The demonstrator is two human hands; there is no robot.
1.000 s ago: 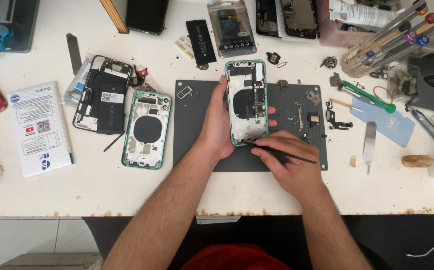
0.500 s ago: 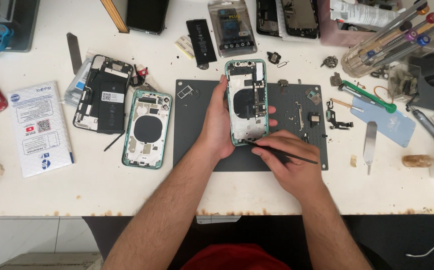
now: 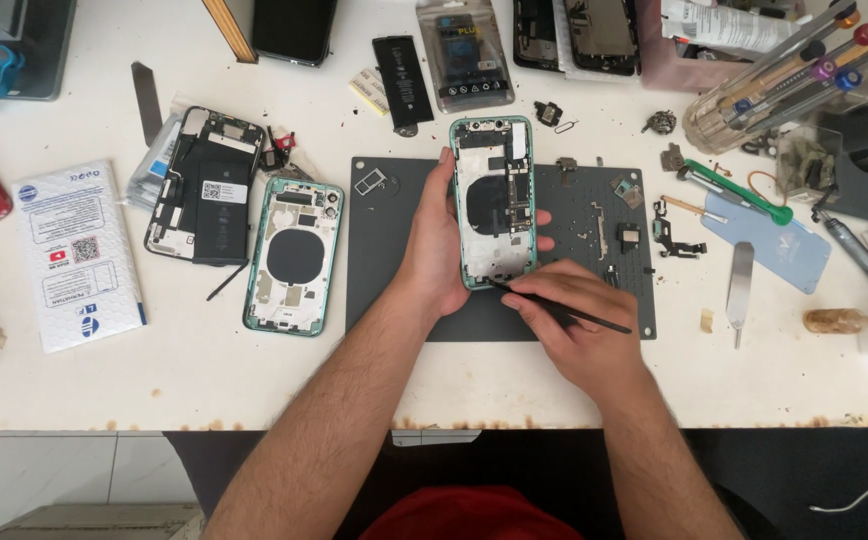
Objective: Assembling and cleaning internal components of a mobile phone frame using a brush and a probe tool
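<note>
Still nothing has shifted: left hand (image 3: 434,250) clamped around the opened green phone (image 3: 494,200) on the grey mat (image 3: 384,260), right hand (image 3: 574,330) fingers pinched on a thin black tool (image 3: 594,318) at the phone's lower edge.

— Held in the left hand (image 3: 439,262): opened phone (image 3: 494,200), mint-green frame, black and silver inside.
— Pinched in the right hand (image 3: 569,325): thin black spudger (image 3: 564,311).
— Under both grips: dark grey mat (image 3: 384,270) on a white table (image 3: 204,380).
— Left of the grip: second green phone shell (image 3: 294,255), black ring at centre.
— Far right of it: green-handled screwdriver (image 3: 739,195), pale blue card (image 3: 779,250).
</note>
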